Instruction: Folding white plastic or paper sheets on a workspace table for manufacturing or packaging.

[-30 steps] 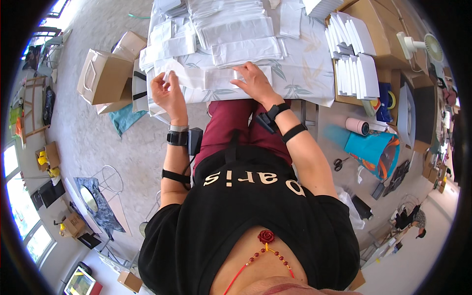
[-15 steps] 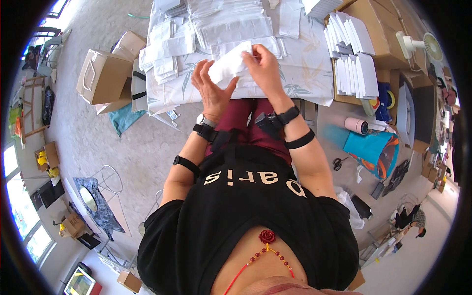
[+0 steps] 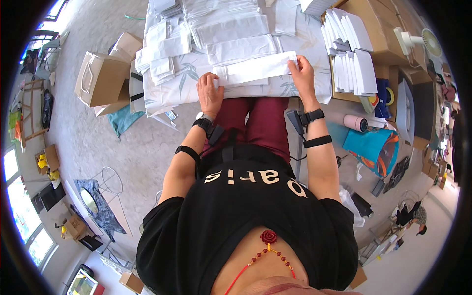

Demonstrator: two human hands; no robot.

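Observation:
A long, flat white folded sheet (image 3: 255, 68) stretches between my two hands over the near edge of the table. My left hand (image 3: 210, 93) has curled fingers at the sheet's left end, closed on it. At the right end, my right hand (image 3: 303, 76) pinches the corner between thumb and fingers. Beneath it, another white sheet lies on the leaf-patterned tablecloth (image 3: 191, 93). Just beyond are white folded pieces (image 3: 241, 50) and a wide pile of similar sheets (image 3: 226, 29). Whether the held piece is paper or thin plastic I cannot tell.
Smaller white stacks (image 3: 162, 69) lie at the table's left. To the right, a carton holds upright white folded pieces (image 3: 361, 73), near a small fan (image 3: 430, 43). A pink tumbler (image 3: 355, 123) and blue bag (image 3: 371, 147) are lower right. Cardboard boxes (image 3: 101, 78) stand left.
My hands have moved apart, the right one going right and slightly down. The white sheet, earlier tilted and bunched between them, is now stretched out long and nearly level.

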